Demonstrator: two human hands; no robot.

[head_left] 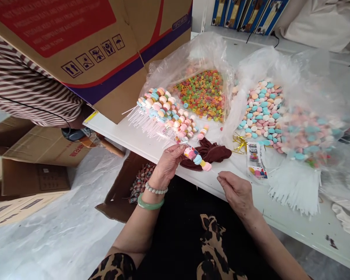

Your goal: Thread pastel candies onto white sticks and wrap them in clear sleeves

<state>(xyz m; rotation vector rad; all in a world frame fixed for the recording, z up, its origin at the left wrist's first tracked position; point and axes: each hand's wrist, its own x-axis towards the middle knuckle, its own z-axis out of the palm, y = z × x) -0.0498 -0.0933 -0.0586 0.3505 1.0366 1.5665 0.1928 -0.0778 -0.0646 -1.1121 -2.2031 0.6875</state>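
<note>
My left hand point(171, 157) is closed on the upper end of a candy skewer point(198, 159), strung with pink, blue and yellow sweets, a printed plastic sleeve over its top part. My right hand point(236, 190) pinches at the skewer's lower end, where a thin pale stick seems to run into the fingertips. Under the skewer, on the white table point(282, 217), lies a dark brown cloth point(218, 151). Just beyond it is a pile of finished candy skewers point(169, 111) with white sticks pointing left.
Bags of ring sweets point(204, 93) and pastel tablet sweets point(264, 109) lie open behind. At right are white sticks point(297, 186), printed sleeves point(256, 161) and gold ties point(239, 143). A large carton point(111, 89) stands left; an open box point(113, 202) holds wrapped skewers below.
</note>
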